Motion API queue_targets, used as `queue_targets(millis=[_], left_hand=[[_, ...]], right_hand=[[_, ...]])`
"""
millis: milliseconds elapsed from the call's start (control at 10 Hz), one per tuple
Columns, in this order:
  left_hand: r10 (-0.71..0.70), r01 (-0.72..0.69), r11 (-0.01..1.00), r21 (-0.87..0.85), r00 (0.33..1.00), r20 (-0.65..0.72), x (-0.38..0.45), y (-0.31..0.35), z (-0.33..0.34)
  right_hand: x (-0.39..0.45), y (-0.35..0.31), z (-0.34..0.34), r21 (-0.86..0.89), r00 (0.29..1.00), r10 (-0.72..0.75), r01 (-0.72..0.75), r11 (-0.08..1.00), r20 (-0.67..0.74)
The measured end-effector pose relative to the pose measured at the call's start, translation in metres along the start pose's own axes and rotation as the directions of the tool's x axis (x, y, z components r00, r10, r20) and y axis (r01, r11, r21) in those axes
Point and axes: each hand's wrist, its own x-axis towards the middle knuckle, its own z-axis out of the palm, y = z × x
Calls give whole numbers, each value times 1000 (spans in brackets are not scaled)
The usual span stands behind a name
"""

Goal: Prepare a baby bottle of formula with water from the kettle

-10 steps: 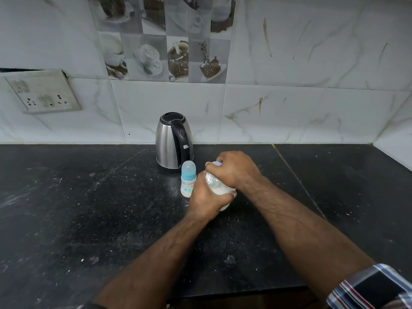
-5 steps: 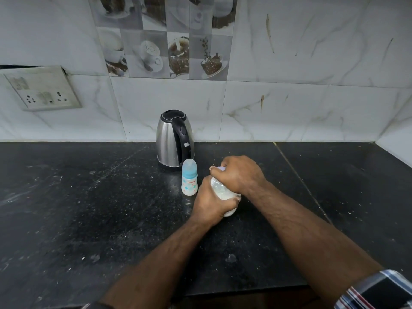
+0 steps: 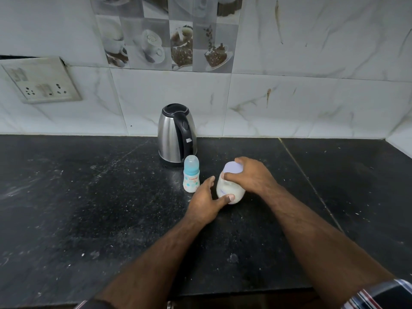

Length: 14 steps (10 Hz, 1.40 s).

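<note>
Right now the right hand (image 3: 252,177) sits on top of the formula jar (image 3: 229,188), its fingers curled round the pale lilac lid (image 3: 233,169) and clamped on it. Below them, the left hand (image 3: 206,201) is spread, only its thumb tip touching the jar's lower wall. Just left of its fingertips stands the baby bottle (image 3: 191,173), capped in blue, with the steel kettle (image 3: 177,133) behind it on the black counter (image 3: 89,197).
</note>
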Motion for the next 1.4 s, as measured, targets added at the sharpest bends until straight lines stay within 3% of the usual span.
queue_targets(millis=[200, 600, 900, 1200, 1300, 1400], left_hand=[[-57, 61, 994, 87, 997, -51, 8, -16, -9], [-45, 58, 985, 165, 995, -84, 23, -37, -3], [-52, 69, 982, 173, 993, -103, 29, -44, -4], [-35, 59, 974, 217, 993, -111, 30, -41, -1], [-26, 48, 963, 264, 996, -87, 27, -40, -2], [9, 12, 944, 331, 998, -62, 22, -38, -1]], right_hand=[[38, 8, 2, -54, 999, -19, 17, 998, -40], [110, -16, 16, -99, 990, -134, 138, 985, 47], [148, -6, -4, 34, 973, -123, 119, 992, 193], [150, 10, -2, 34, 958, -197, 194, 980, 207], [150, 13, -3, -37, 931, -183, 205, 978, 317], [136, 11, 1, -42, 953, -156, 173, 984, 258]])
